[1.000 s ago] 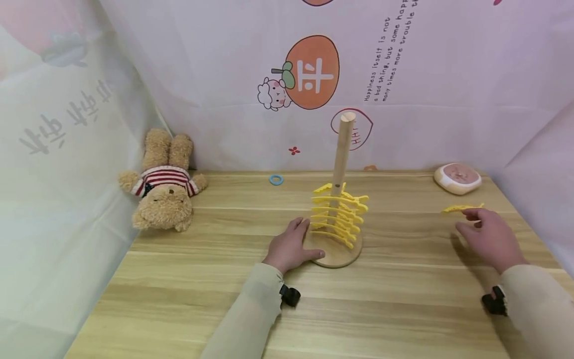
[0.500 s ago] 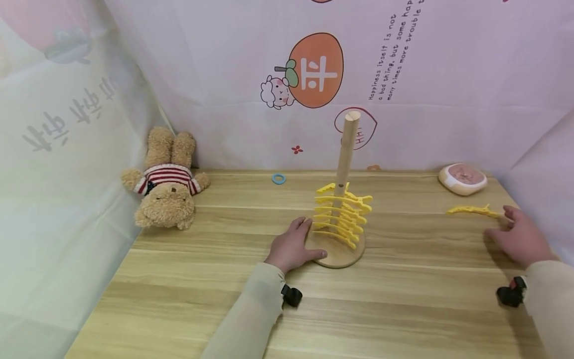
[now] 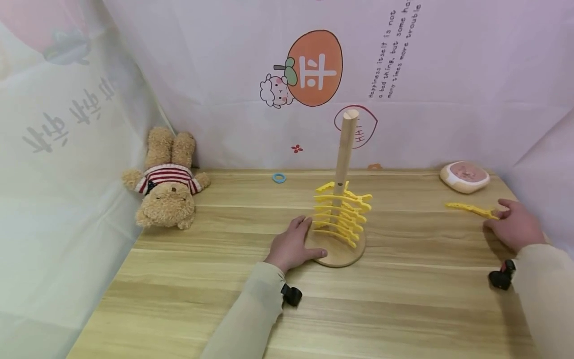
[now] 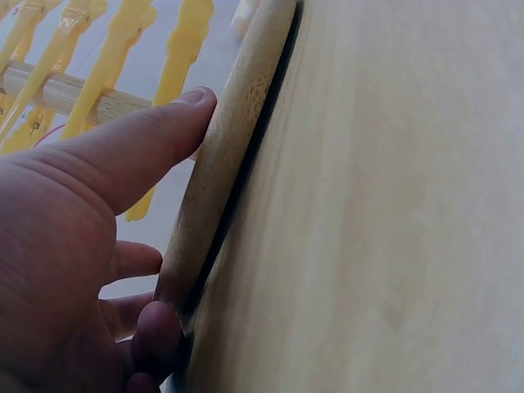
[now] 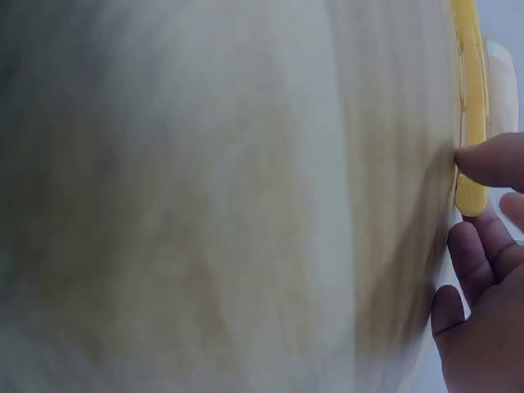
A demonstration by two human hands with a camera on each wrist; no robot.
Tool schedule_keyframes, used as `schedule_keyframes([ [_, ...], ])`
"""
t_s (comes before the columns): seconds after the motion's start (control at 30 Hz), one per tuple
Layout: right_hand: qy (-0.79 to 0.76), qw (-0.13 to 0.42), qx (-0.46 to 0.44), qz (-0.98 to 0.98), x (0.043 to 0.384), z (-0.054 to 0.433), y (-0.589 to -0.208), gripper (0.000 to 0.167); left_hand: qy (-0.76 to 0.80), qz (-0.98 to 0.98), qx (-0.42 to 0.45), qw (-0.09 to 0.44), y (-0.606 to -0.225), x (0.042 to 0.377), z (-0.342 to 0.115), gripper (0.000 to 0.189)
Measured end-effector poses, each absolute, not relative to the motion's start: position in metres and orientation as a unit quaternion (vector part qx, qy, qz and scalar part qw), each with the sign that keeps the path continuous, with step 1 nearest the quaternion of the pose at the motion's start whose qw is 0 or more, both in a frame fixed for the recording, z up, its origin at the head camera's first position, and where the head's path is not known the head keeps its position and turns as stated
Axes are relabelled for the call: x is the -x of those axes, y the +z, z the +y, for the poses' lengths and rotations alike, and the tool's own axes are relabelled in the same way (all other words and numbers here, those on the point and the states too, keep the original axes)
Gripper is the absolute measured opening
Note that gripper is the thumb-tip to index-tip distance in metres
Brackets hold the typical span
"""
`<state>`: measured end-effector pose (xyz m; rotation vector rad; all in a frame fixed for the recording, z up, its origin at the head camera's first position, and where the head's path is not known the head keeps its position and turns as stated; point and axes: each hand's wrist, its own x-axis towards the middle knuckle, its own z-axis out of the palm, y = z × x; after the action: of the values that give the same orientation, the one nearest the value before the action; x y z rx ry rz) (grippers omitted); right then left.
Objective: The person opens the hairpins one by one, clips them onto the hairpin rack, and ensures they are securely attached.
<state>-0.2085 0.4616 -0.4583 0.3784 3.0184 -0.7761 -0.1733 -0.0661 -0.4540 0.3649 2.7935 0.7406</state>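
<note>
In the head view, a wooden stand with an upright post and a round base stands at mid-table. Several yellow alligator hair clips are clamped one above another low on the post. My left hand grips the base at its left edge; the left wrist view shows the thumb over the rim and the other fingers at the side. Far to the right, a single yellow hair clip lies by the table's surface. My right hand pinches its near end between thumb and fingers.
A teddy bear in a striped shirt lies at the left back. Behind the stand is a small blue ring. A rounded cream-and-pink object sits beyond the right hand. White printed cloth encloses the table's back and sides.
My right hand released the clip, shifted right to its end, then closed in on it again; the clip has turned slightly. The left hand stays on the base.
</note>
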Motion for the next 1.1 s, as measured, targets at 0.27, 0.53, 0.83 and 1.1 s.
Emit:
schedule_keyframes([
  [0.27, -0.215, -0.004, -0.102, 0.971, 0.205, 0.462, -0.457, 0.058, 0.248, 0.954, -0.124, 0.114, -0.456, 0.175, -0.067, 0.098],
  [0.53, -0.212, 0.007, -0.099, 0.972, 0.199, 0.468, -0.460, 0.069, 0.249, 0.953, -0.126, 0.116, -0.455, 0.175, -0.067, 0.098],
  [0.83, -0.312, -0.033, -0.164, 0.935, 0.191, 0.466, -0.461, 0.075, 0.250, 0.953, -0.126, 0.112, -0.456, 0.175, -0.068, 0.098],
  [1.1, -0.406, -0.099, -0.167, 0.893, 0.176, 0.431, -0.447, 0.050, 0.257, 0.952, -0.126, 0.113, -0.458, 0.175, -0.067, 0.099],
])
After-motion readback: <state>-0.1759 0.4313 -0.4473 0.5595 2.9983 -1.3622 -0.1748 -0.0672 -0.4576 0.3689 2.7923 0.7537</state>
